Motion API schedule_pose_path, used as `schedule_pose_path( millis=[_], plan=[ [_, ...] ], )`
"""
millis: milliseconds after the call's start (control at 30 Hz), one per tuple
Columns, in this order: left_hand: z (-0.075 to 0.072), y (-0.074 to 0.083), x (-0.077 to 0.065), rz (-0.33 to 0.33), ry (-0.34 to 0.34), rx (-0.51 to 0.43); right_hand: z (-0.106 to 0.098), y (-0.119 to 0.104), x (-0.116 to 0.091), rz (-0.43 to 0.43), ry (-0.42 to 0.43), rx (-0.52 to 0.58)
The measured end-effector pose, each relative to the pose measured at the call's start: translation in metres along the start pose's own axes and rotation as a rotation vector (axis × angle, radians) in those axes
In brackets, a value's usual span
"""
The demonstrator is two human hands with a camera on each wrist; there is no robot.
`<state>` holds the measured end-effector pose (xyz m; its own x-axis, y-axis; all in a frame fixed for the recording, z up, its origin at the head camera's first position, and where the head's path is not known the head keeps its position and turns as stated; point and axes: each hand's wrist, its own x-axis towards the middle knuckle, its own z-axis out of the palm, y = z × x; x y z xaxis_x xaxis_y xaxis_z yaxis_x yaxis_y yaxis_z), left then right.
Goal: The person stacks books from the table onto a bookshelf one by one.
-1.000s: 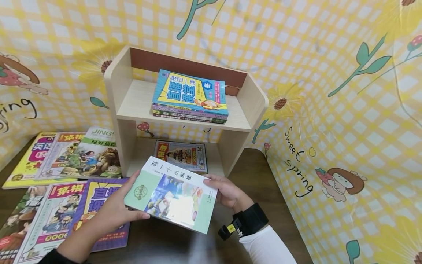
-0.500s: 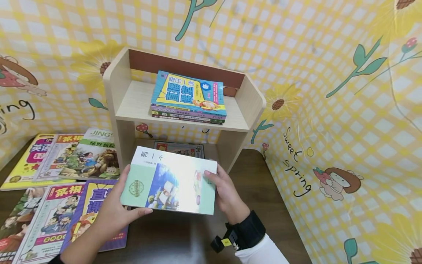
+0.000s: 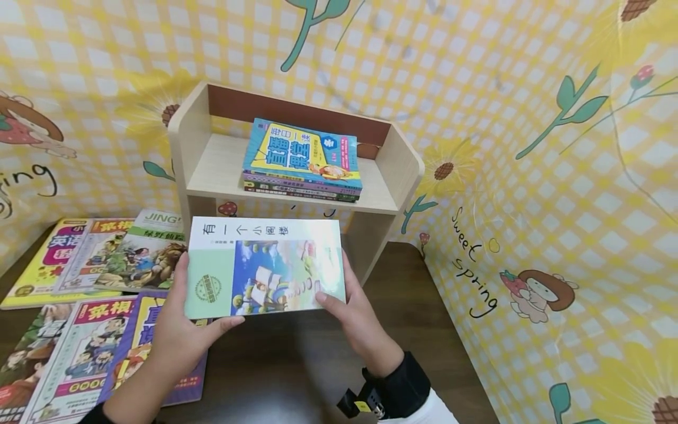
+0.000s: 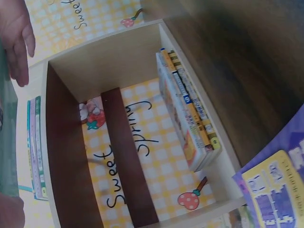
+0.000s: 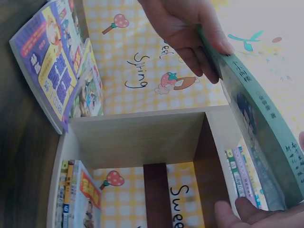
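The held book is in the air between the left hand and the right hand, which pinch its two short ends; both thumbs lie on the front side. Half a second ago its right end sloped a little downward; now its long edges run nearly level, and it has come higher before the bookshelf. In my judgement, this means the book is better squared for handling at the shelf.

Under the hands, the dark counter shows bare surface. To the left, the purple book is near the left forearm, so there the room looks more tight than on the right side.

Farther, the held book now hides most of the lower opening from the head view. The left wrist view shows the lower books lying flat inside, with open room above them. On the upper shelf, the stack of books leaves bare board at both sides, more at left; the side panels are probably the edges to watch.
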<state>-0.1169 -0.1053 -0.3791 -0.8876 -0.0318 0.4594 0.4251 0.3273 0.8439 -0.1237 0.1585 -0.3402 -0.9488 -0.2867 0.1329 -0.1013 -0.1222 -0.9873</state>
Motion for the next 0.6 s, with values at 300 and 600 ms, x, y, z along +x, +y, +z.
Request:
schedule_pose_path(
  millis=[300,600],
  plan=[
    [-0.003,0.011,0.013,-0.012,0.014,0.013,0.003,-0.005,-0.004,-0.072,0.01,-0.112],
    [-0.005,0.029,0.044,-0.05,-0.052,-0.001,-0.002,-0.016,0.014,-0.199,0.101,-0.248]
  ],
)
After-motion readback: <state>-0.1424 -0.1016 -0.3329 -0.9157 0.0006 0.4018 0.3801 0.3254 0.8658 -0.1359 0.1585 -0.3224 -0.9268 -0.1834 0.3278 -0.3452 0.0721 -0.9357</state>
